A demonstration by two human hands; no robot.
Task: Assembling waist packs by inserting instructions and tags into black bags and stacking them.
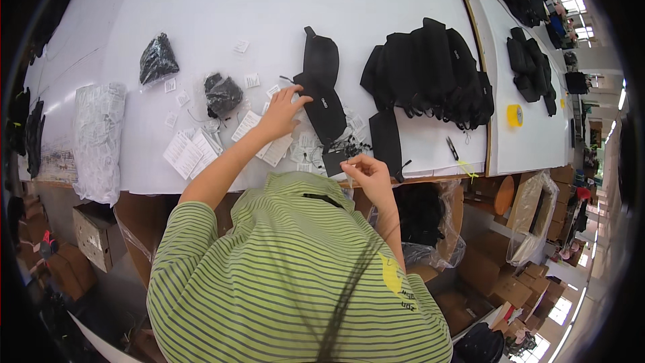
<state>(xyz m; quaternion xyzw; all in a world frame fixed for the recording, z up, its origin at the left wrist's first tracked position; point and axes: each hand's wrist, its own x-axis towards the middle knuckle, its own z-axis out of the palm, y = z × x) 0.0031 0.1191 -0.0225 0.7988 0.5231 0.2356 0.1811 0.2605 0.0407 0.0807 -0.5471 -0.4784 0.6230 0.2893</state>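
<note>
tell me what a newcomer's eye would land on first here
The green striped shirt fills the lower middle. Above it, on the white table, the left hand is at the edge of a long black piece, the right hand by a small black card. Farther right sits a thick row of black pieces.

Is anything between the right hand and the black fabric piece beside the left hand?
Yes: a tangle of black cords and a small black card lie between the right hand and the black fabric piece's near end. Nothing visible blocks the left hand.
</note>
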